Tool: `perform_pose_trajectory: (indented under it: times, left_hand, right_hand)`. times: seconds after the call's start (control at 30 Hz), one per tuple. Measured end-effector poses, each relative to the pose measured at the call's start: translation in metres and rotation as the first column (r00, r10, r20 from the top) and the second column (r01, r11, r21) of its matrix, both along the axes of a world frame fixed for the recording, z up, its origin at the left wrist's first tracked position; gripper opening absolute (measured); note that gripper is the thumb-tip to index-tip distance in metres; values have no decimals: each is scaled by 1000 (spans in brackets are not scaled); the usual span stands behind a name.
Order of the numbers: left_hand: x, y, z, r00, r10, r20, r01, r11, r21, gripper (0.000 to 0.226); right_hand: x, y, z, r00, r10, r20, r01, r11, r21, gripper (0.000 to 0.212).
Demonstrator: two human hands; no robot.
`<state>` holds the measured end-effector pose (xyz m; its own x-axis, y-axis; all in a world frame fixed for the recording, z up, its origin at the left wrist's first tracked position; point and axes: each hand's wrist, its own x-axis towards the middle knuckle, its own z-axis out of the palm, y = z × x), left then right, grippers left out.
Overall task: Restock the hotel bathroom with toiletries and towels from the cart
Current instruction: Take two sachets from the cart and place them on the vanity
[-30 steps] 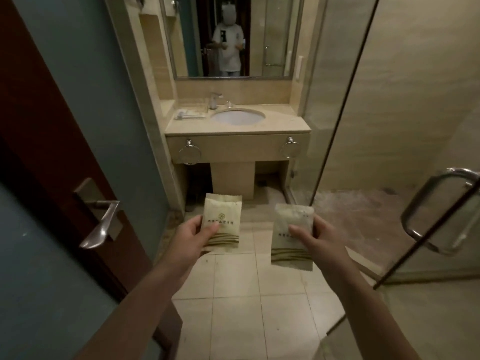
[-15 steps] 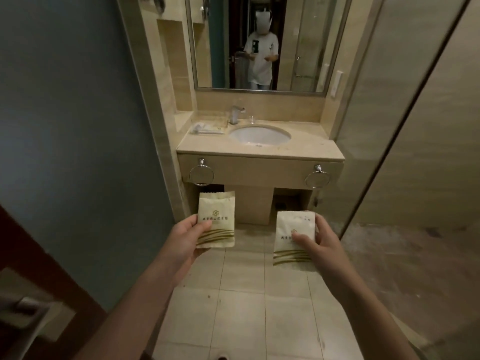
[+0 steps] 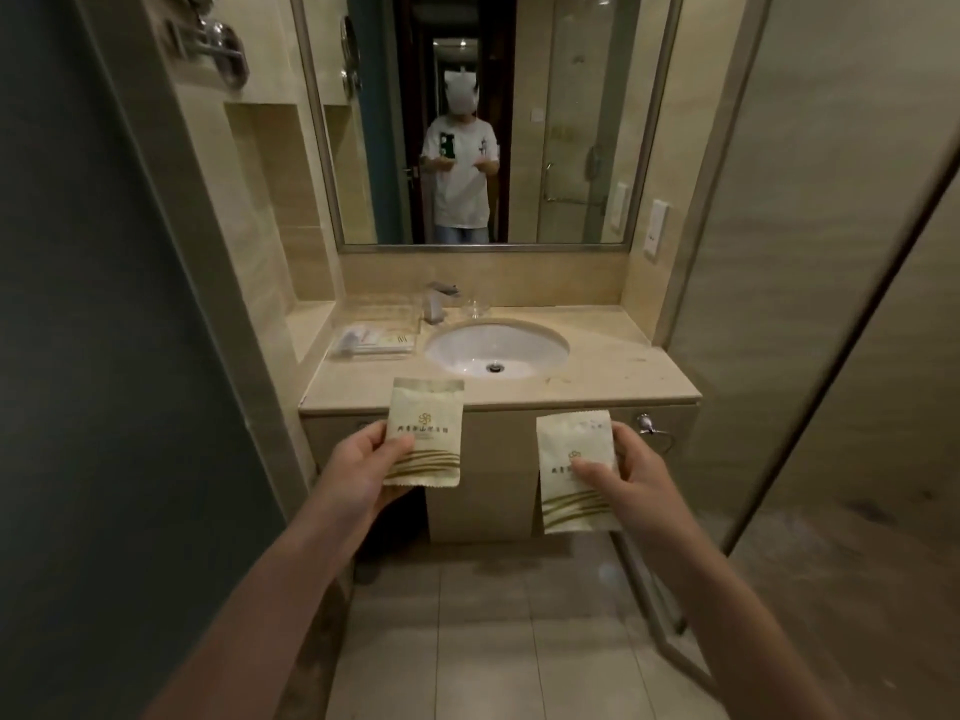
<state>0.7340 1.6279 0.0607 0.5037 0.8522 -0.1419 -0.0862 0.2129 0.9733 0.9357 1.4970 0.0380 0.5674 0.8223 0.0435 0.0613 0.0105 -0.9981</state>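
Sachets: one (image 3: 427, 431) pinched in my left hand (image 3: 358, 472), another (image 3: 576, 470) in my right hand (image 3: 631, 483), thumbs in front, held apart with the print facing me, short of the counter (image 3: 613, 376), where they probably go.

Dim warm-lit bathroom, dark teal wall (image 3: 104, 304) at left, beige stone counter (image 3: 613, 376) with oval white sink (image 3: 535, 340) and chrome faucet (image 3: 435, 304), wide framed mirror (image 3: 571, 122) above, recessed niche (image 3: 265, 200) to its left, glass partition (image 3: 810, 252) at right, pale tiled floor (image 3: 483, 641).
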Motion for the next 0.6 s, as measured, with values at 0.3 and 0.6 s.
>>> perform_pose_trajectory:
  times: [0.3,0.6]
  left_hand:
    - [46,123,-17,997,38,-64,-38,999,6,18]
    - [132,268,-57,977,150,-154,-159,986,-43,20]
  right_hand:
    - [59,137,-16,998,62,6,-61,998,-34,42]
    - [166,303,-38,976,215,45,-208,970,-122,48]
